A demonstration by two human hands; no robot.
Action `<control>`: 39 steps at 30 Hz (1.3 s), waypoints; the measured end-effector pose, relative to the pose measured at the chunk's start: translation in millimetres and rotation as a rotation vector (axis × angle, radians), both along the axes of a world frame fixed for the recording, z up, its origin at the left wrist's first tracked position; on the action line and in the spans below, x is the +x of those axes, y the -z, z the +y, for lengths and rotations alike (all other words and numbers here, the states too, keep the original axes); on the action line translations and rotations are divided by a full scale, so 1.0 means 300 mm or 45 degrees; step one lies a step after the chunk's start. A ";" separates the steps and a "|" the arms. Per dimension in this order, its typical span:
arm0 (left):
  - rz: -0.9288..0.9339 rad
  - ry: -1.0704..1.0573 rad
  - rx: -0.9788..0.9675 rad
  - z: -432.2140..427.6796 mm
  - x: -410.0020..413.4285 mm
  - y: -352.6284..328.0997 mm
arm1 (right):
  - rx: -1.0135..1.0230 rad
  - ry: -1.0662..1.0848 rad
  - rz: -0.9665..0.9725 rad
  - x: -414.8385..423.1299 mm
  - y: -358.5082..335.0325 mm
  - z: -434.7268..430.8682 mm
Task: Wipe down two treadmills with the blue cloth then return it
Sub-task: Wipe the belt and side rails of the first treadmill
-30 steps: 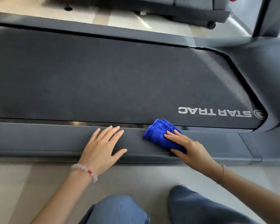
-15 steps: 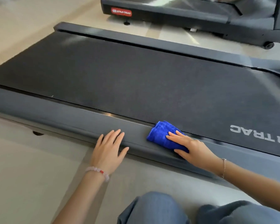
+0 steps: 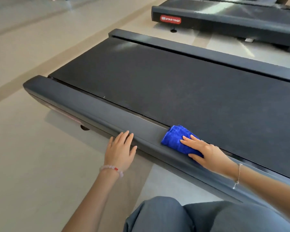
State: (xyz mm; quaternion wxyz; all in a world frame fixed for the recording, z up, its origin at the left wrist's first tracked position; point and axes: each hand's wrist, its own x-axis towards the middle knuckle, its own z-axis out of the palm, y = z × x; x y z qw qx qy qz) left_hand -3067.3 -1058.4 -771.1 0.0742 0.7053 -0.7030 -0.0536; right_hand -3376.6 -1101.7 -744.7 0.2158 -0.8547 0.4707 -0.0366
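Under the flat right hand (image 3: 206, 152) the cloth (image 3: 173, 139) has slid along the near rail (image 3: 90, 108) toward its rear end, the open left hand (image 3: 120, 152) resting ahead; the far treadmill (image 3: 224, 19) likely remains undone.

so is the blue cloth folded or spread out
Folded. The blue cloth is a thick pad with a rolled edge at its far end, pressed on the side rail under the flat right hand.

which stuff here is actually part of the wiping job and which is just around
In the job: blue cloth, right hand pressing it, near treadmill, left hand touching its edge, far treadmill.
Just there: floor, bead bracelet, chain bracelet.
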 end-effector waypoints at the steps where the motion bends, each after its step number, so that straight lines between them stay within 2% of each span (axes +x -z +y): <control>1: 0.016 -0.008 0.018 0.000 0.020 0.000 | 0.012 -0.029 0.003 0.028 0.000 -0.015; 5: 0.014 -0.046 0.126 -0.004 0.090 0.000 | 0.012 -0.220 -0.020 0.186 -0.003 -0.095; 17: 0.041 -0.402 0.053 -0.056 0.313 -0.106 | -0.044 -0.568 0.013 0.755 -0.014 -0.416; 23: -0.118 -0.431 0.013 -0.069 0.441 -0.217 | -0.101 -0.700 0.061 0.915 -0.038 -0.492; 32: -0.321 -0.521 0.018 -0.028 0.665 -0.313 | -0.180 -0.696 0.062 1.201 -0.037 -0.577; 39: -0.295 -0.596 -0.075 -0.138 0.833 -0.277 | -0.192 -0.670 0.074 1.421 -0.016 -0.626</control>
